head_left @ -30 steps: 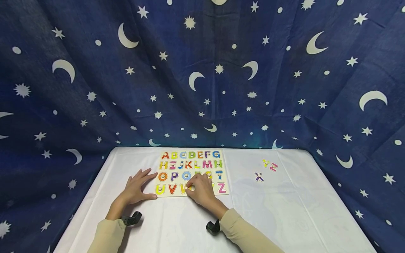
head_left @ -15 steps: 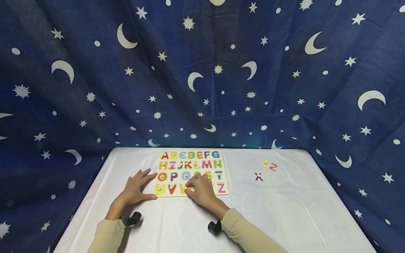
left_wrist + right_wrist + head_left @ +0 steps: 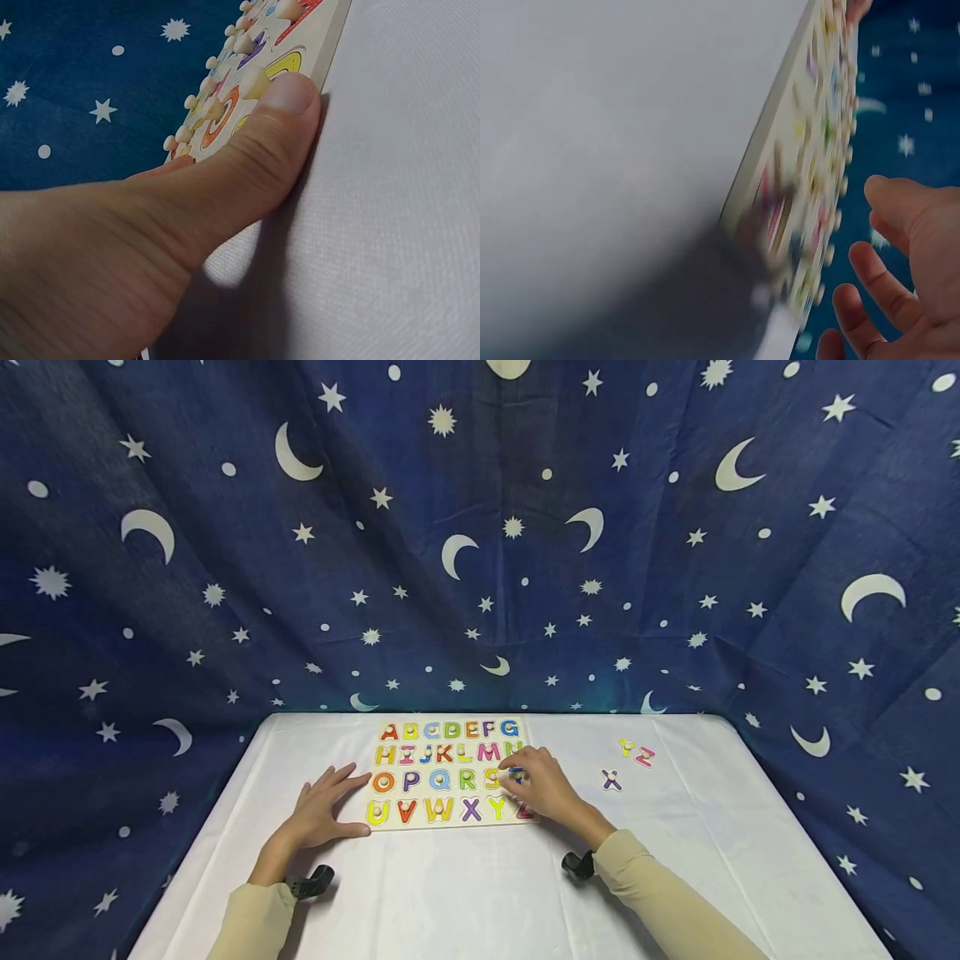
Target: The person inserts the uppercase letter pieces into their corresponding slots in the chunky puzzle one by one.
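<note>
A wooden alphabet puzzle board (image 3: 453, 825) lies on the table, most of its letter pieces seated with knobs up. My left hand (image 3: 318, 810) holds its fingers spread at the board's left edge; in the left wrist view the thumb (image 3: 255, 150) touches that edge. My right hand (image 3: 551, 789) hovers over the board's right side, covering part of T and Z. Nothing lies between its loosely bent fingers (image 3: 881, 281) in the right wrist view. The W piece (image 3: 438, 811) sits in the bottom row, beside knobless X and Y spaces.
Three loose letter pieces lie right of the board: a purple X (image 3: 611, 780), a yellow Y (image 3: 626, 747) and a pink Z (image 3: 644, 757). A white cloth (image 3: 450, 902) covers the table. Behind it hangs a blue curtain (image 3: 405, 552) with moons and stars.
My right hand has let go of the W piece and moved right and up across the board, uncovering the W, X and Y places. The left hand stays at the board's edge.
</note>
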